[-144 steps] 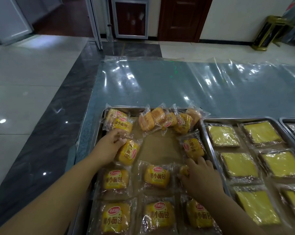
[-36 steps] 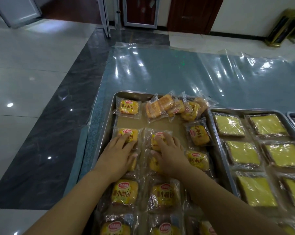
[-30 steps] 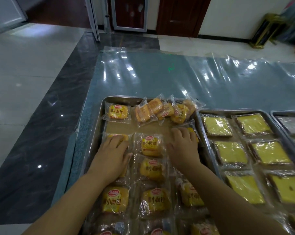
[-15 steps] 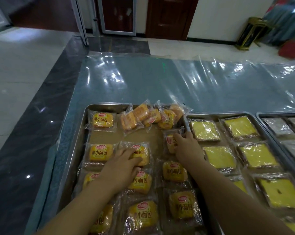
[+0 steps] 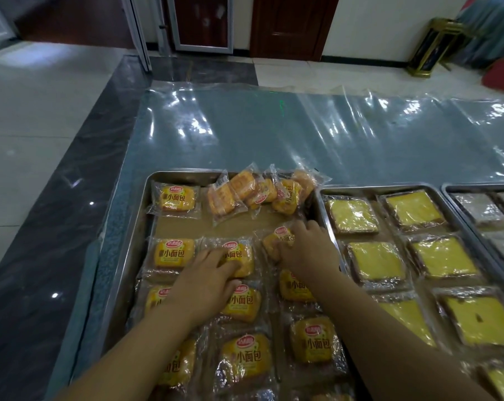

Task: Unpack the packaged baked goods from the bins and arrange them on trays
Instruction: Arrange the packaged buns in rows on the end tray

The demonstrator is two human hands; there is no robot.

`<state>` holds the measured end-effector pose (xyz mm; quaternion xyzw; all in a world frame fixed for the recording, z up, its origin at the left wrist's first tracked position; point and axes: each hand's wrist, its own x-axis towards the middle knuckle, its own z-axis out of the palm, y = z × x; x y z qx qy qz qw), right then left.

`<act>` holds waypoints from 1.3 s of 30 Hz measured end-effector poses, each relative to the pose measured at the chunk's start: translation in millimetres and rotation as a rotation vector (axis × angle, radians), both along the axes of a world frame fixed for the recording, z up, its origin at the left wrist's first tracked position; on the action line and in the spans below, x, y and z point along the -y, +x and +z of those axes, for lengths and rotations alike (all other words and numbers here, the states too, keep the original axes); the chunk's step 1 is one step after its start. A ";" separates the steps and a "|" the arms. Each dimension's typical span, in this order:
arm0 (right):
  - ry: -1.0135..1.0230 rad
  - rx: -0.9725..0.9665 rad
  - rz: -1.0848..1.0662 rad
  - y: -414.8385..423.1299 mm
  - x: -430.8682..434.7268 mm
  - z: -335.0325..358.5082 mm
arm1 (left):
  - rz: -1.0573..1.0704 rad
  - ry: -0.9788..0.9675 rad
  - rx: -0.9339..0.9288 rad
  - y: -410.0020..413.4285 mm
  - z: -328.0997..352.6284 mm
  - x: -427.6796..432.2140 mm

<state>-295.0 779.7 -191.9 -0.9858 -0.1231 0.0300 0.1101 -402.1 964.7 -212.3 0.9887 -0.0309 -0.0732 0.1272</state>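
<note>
1. Head view: on the metal tray (image 5: 120, 256), the left hand (image 5: 207, 282) lies flat, fingers spread, on a middle-row bread packet (image 5: 239, 257), pressing rather than gripping.
2. The right hand (image 5: 308, 250) curls loosely round a tilted packet (image 5: 278, 241) just beside it.
3. The loose pile (image 5: 262, 192) lies straight ahead at the tray's far edge, nearer the right hand.
</note>
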 end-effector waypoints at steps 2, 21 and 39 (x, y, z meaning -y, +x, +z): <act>0.010 0.023 0.235 -2.7 6.9 -6.2 | 0.005 -0.025 0.007 -0.4 -1.0 1.4; 0.008 -0.034 0.213 -31.0 0.8 3.2 | 0.042 -0.103 0.115 -7.5 12.3 0.7; 0.275 -0.233 0.064 53.6 -116.8 -6.9 | 0.183 0.115 -0.027 69.8 -10.2 -123.1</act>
